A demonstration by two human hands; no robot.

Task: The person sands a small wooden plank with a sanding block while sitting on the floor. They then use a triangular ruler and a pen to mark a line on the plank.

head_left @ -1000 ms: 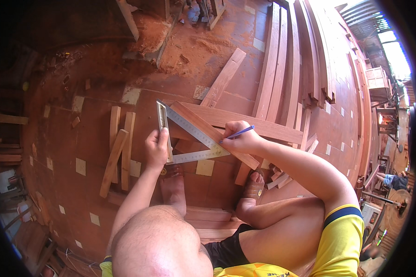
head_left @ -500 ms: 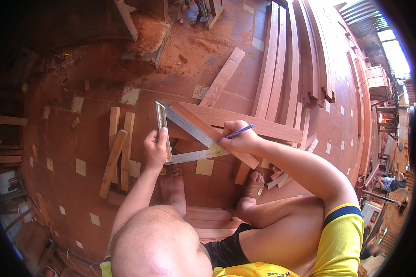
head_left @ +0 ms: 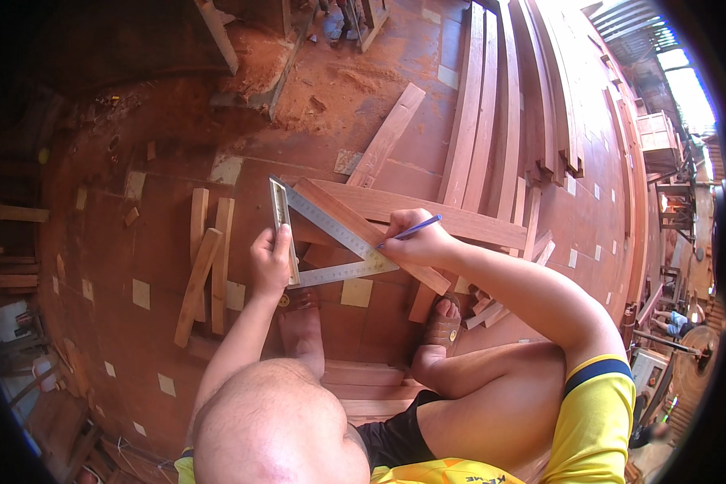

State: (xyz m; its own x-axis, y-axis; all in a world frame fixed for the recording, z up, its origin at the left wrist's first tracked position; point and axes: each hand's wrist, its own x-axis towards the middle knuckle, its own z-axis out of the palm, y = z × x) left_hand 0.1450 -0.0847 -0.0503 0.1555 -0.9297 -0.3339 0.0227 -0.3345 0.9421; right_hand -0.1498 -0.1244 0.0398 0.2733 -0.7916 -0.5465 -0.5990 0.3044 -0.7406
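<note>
Now the square (head_left: 331, 242) is held flat across the plank (head_left: 427, 216), and almost nothing has shifted over the last second: the same pose is kept, so a line is judged to be in the marking, not yet finished. The left hand (head_left: 270, 262) is closed around the square's stock, fingers wrapped and pressed onto it at the plank's near end, and the tool is pinned steady. The right hand (head_left: 415, 242) is pinched on a blue pencil (head_left: 418, 229), its tip laid against the steel blade where the two arms of the square meet above the plank; the pencil's angle is seen a touch lower than a second ago. The plank is lying on the red floor (head_left: 137, 234), crossing a second board (head_left: 387, 143) that runs away up the frame. A small bundle of short sticks (head_left: 206, 266) is left just to the left, apart from the work. Long boards (head_left: 492, 121) are stacked to the right. Both bare feet are tucked under, near the plank.
</note>
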